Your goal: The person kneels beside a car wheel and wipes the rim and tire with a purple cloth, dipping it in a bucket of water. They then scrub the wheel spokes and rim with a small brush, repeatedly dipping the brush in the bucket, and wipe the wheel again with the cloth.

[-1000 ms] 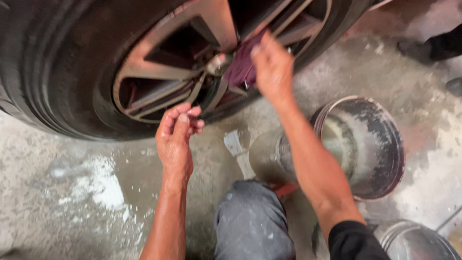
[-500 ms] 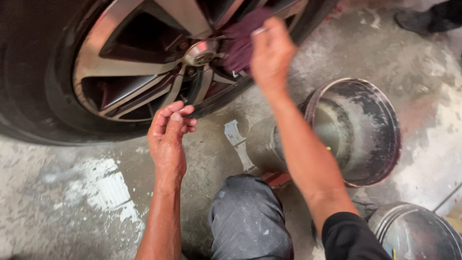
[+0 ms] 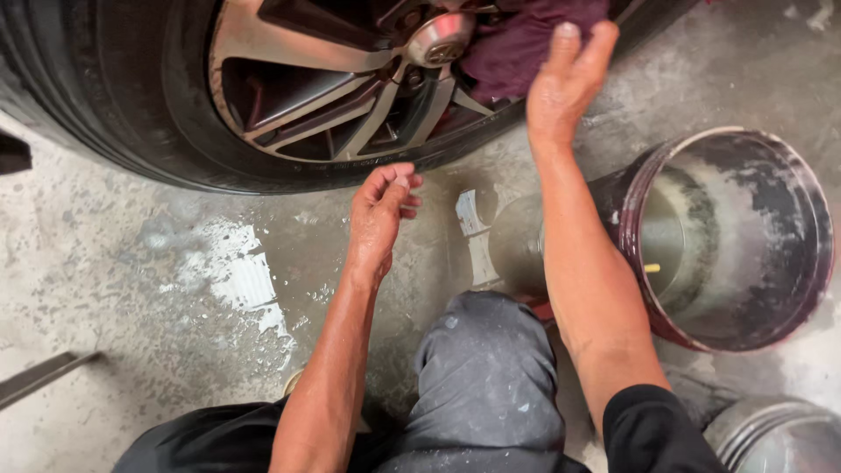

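Observation:
A car wheel with a silver alloy rim (image 3: 298,61) and a black tyre (image 3: 131,114) fills the top of the view. My right hand (image 3: 565,83) presses a dark maroon cloth (image 3: 517,39) against the rim's spokes beside the hub cap (image 3: 438,39). My left hand (image 3: 381,210) hangs in the air just below the tyre, fingers loosely curled, holding nothing that I can see. My knee in grey trousers (image 3: 486,377) is at the bottom centre.
A dirty bucket (image 3: 788,184) lies tilted on the wet concrete floor at the right, with a second metal pail (image 3: 780,438) at the bottom right corner. A small pale scrap (image 3: 473,232) lies on the ground below the tyre. A soapy patch (image 3: 236,271) spreads at the left.
The view has shifted so the wheel sits higher and larger. My right hand has kept the cloth on the rim near the hub. My left hand stays below the tyre.

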Tool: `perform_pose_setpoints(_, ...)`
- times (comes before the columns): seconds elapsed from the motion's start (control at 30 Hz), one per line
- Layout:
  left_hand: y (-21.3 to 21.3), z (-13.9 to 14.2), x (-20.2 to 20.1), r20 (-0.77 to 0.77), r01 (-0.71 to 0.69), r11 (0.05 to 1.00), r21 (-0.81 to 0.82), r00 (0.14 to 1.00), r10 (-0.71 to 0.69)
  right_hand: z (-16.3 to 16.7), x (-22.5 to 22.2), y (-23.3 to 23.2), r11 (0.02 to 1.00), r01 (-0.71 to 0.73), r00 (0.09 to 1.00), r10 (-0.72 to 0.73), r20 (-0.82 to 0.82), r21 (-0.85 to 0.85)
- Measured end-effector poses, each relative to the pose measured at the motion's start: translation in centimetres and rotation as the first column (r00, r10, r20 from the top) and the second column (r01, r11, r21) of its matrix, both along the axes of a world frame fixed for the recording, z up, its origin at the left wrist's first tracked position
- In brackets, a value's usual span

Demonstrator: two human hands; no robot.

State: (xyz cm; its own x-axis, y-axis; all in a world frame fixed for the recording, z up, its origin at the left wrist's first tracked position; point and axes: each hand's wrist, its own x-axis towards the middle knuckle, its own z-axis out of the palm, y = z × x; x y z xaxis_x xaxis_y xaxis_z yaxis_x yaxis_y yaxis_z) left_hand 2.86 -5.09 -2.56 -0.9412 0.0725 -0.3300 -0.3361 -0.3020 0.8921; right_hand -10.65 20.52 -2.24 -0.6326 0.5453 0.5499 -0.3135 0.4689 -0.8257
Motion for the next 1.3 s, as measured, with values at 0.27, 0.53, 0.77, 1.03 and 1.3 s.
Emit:
perform_pose_setpoints(0.27,-1.0,-3.2,0.3,0.062,-0.016,1.000,-0.023,0.998,0.018,-5.8,1.1,-9.6,0.965,-0.217,0.972,0.201,0.119,0.145)
perform_pose_setpoints(0.53,-1.4,-4.0,0.2,0.095,-0.022,1.000,0.004,0.995,0.021,-12.6,0.6,-4.0,0.995,0.003,0.968,0.022,0.248,-0.097)
perform_pose_setpoints(0.77,-0.4,-3.2,-0.4,0.070,-0.013,1.000,0.012,0.997,0.012,-8.8,2.4,-4.0,0.543,-0.159,0.802,0.558,0.213,-0.824)
perform_pose_setpoints(1.03,2.2,-5.0,-0.1,0.299,-0.076,0.896,0.438,0.952,-0.065,-4.3,13.2,-7.3,0.340,-0.508,0.383,0.912,0.146,-0.791)
perform_pose_setpoints(1.3,4.4,-10.7,-0.1,0.077,-0.033,0.899,0.437,0.997,-0.001,-1.0,16.5,-3.2,0.635,-0.381,0.547,0.741,0.390,-0.672)
